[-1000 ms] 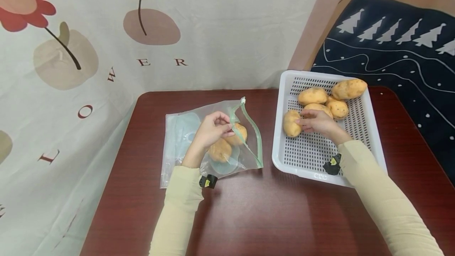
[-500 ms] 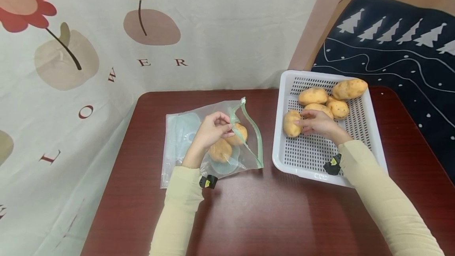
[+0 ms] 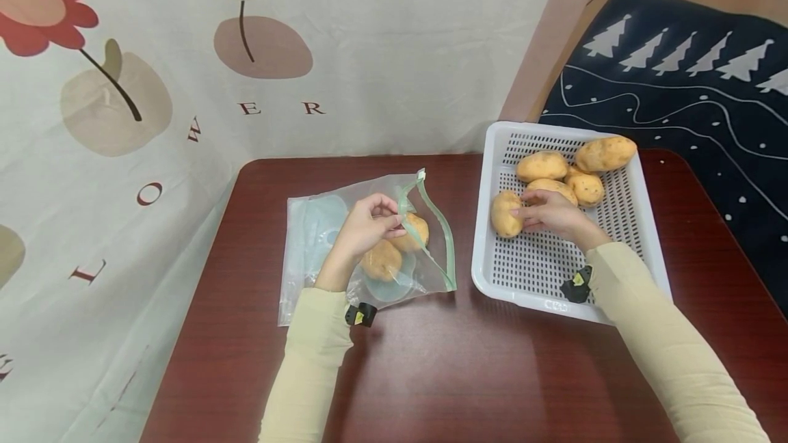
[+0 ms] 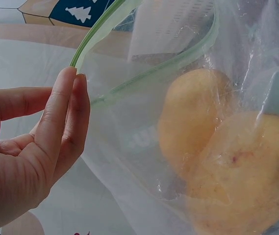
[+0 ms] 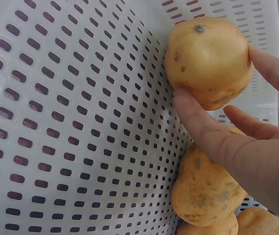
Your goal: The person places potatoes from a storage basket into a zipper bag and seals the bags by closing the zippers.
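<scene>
My left hand [image 3: 363,227] pinches the green-edged mouth of a clear zip bag [image 4: 124,147] between thumb and fingers. Two potatoes [image 4: 242,166] lie inside the bag, seen through its film. Over the white basket [image 3: 505,286], my right hand [image 3: 554,214] has thumb and fingers on opposite sides of a potato [image 5: 208,58] near the left wall. Whether that potato is lifted off the basket's floor, I cannot tell. Several other potatoes [image 3: 542,166] sit towards the back, one of them [image 3: 548,190] partly behind the right hand.
The bag and basket stand side by side on a dark red-brown table [image 3: 431,368]. A pale printed curtain [image 3: 394,74] hangs behind it, and a navy cloth with white trees [image 3: 677,108] is at the right. A white zip slider [image 3: 421,173] sits at the bag's upper corner.
</scene>
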`<state>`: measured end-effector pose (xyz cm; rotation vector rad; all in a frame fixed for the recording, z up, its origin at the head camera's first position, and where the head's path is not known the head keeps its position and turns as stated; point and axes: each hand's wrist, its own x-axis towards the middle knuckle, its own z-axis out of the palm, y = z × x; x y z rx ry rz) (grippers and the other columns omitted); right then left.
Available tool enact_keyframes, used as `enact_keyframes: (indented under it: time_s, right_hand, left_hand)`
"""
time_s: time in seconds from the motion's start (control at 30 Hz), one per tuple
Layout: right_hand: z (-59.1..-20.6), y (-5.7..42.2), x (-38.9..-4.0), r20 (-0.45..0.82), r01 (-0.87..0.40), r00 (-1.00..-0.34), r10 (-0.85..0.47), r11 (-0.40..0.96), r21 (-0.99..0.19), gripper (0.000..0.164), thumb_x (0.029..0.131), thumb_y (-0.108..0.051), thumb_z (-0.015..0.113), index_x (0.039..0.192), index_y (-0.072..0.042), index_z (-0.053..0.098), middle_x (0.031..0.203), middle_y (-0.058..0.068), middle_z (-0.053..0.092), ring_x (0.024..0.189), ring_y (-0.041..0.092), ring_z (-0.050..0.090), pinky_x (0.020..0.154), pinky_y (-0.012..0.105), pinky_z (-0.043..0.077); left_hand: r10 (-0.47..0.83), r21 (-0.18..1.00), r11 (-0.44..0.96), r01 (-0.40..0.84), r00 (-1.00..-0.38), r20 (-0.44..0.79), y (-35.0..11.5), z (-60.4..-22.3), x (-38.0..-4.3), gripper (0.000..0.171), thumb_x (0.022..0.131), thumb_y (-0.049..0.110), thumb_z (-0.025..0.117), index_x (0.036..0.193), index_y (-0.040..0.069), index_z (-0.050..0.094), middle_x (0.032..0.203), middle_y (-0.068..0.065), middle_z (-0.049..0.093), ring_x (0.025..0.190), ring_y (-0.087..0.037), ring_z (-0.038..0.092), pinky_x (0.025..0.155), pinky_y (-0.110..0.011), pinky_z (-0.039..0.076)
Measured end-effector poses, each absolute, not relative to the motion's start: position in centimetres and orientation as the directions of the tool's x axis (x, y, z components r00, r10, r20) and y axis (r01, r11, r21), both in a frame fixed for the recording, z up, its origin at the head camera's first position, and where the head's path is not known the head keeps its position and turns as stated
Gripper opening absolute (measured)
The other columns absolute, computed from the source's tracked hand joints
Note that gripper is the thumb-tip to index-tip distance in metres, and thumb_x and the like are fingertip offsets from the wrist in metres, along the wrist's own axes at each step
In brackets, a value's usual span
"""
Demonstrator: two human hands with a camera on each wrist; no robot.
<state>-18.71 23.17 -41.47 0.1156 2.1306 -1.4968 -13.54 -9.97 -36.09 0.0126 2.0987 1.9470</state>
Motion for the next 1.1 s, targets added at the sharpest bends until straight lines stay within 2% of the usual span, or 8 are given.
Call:
enact_keyframes:
  time_s: [0.23,0.4,0.6,0.8,1.1]
  right_hand:
    - [-41.74,23.45,-18.85,-0.473,0.368,-0.847,-0.243,0.372,-0.852,0.07,0.086,-0.015,0.063,0.137,0.01,0.022,0.123,0.025,0.037,0.082,0.014,0.059,0.089,0.038,0.052]
    - [-41.74,23.56,-18.87,-0.479,0.378,-0.841,-0.253,0.358,-0.854,0.07,0.086,-0.015,0.064,0.137,0.01,0.022,0.114,0.02,0.043,0.081,0.013,0.058,0.087,0.037,0.053]
    - [-41.51,23.54,-18.85,-0.488,0.386,-0.834,-0.258,0.359,-0.85,0.072,0.086,-0.02,0.065,0.138,0.008,0.022,0.103,0.012,0.052,0.079,0.015,0.058,0.086,0.043,0.053]
    - [-41.38,23.46,-18.81,-0.482,0.375,-0.834,-0.269,0.364,-0.853,0.074,0.086,-0.019,0.064,0.139,0.008,0.019,0.105,0.014,0.051,0.08,0.015,0.058,0.088,0.046,0.051]
    - [-41.32,23.47,-18.71,-0.489,0.392,-0.835,-0.252,0.352,-0.85,0.074,0.085,-0.016,0.065,0.138,0.009,0.018,0.109,0.017,0.045,0.079,0.014,0.057,0.086,0.042,0.053]
  left_hand:
    - [0.194,0.979,0.102,-0.179,-0.961,-0.196,-10.01,-36.09,-13.52,0.009,0.085,-0.012,0.053,0.092,-0.01,0.049,0.081,-0.012,0.052,0.066,-0.014,0.059,0.07,-0.029,0.059]
    - [0.194,0.978,0.105,-0.18,-0.961,-0.198,-10.04,-36.0,-13.49,0.008,0.085,-0.012,0.053,0.092,-0.01,0.049,0.08,-0.012,0.052,0.065,-0.014,0.059,0.07,-0.028,0.059]
    - [0.191,0.978,0.105,-0.182,-0.961,-0.2,-10.07,-36.09,-13.57,0.009,0.085,-0.011,0.054,0.092,-0.01,0.049,0.08,-0.011,0.052,0.065,-0.014,0.059,0.07,-0.028,0.059]
    - [0.197,0.979,0.101,-0.178,-0.961,-0.195,-10.1,-36.04,-13.59,0.008,0.085,-0.012,0.054,0.092,-0.01,0.049,0.081,-0.012,0.052,0.065,-0.014,0.059,0.071,-0.029,0.059]
    - [0.189,0.976,0.107,-0.188,-0.96,-0.206,-10.07,-36.06,-13.56,0.009,0.084,-0.011,0.054,0.091,-0.01,0.049,0.081,-0.011,0.05,0.066,-0.014,0.058,0.072,-0.03,0.059]
